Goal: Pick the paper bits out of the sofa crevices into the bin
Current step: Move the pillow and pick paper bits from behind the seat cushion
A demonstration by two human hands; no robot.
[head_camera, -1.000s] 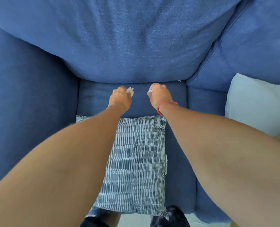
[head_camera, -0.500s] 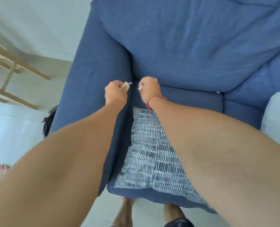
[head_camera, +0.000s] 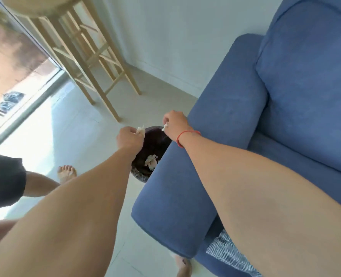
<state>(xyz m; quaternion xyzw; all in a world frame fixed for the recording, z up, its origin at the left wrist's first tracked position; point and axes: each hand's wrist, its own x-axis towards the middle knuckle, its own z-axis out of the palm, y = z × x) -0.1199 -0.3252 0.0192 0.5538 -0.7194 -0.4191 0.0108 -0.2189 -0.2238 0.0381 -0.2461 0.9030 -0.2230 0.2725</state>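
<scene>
HANDS REACH THE BIN. Both hands have swung away from the fold at the back of the blue sofa (head_camera: 305, 86) and now hang beside its armrest (head_camera: 221, 136), above a dark bin (head_camera: 155, 142) that stands on the floor (head_camera: 81, 140) close against the upholstery. The left hand (head_camera: 128, 137), fingers curled, pinches a paper bit (head_camera: 140, 130) at one side of the bin's mouth. The right hand (head_camera: 175, 124) (a red string bracelet (head_camera: 187, 134) at its wrist) pinches a second paper bit (head_camera: 165, 126) at the side nearer the armrest.

A second ago both fists were at the crevice between seat and backrest, the same scraps already in them. The view has turned with the hands, so the patterned cushion (head_camera: 229, 254) shows only at the lower edge.

Crumpled paper (head_camera: 151, 161) already lies in the bin. The carry looks done and the drop appears to be the step in hand, since neither scrap has been released. Whether more bits wait in the crevices cannot be told, as the seat is largely out of view. A wooden stool (head_camera: 89, 62) stands beyond.
</scene>
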